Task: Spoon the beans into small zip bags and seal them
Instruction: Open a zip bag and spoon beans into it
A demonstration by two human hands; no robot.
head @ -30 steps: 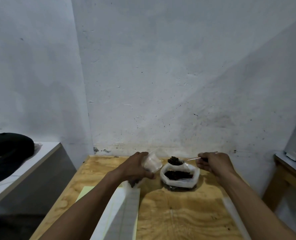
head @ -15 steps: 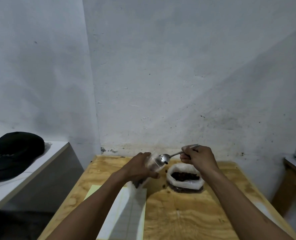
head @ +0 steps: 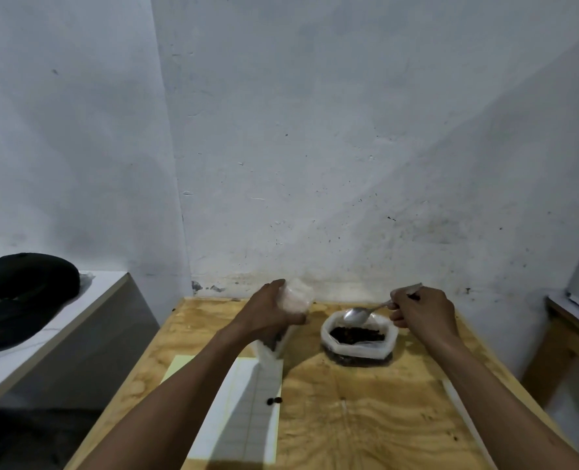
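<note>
Fingers [head: 404,301] pinch spoon [head: 357,314] above beans [head: 356,335].

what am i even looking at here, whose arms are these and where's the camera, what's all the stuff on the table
No machine here: these are a person's own arms, seen from a camera worn on their head, looking forward and down. The left hand grips a small clear zip bag. The right hand holds a spoon over an open white bag of dark beans. All this is above a plywood table, where lined paper sheets lie with two spilled beans.
</note>
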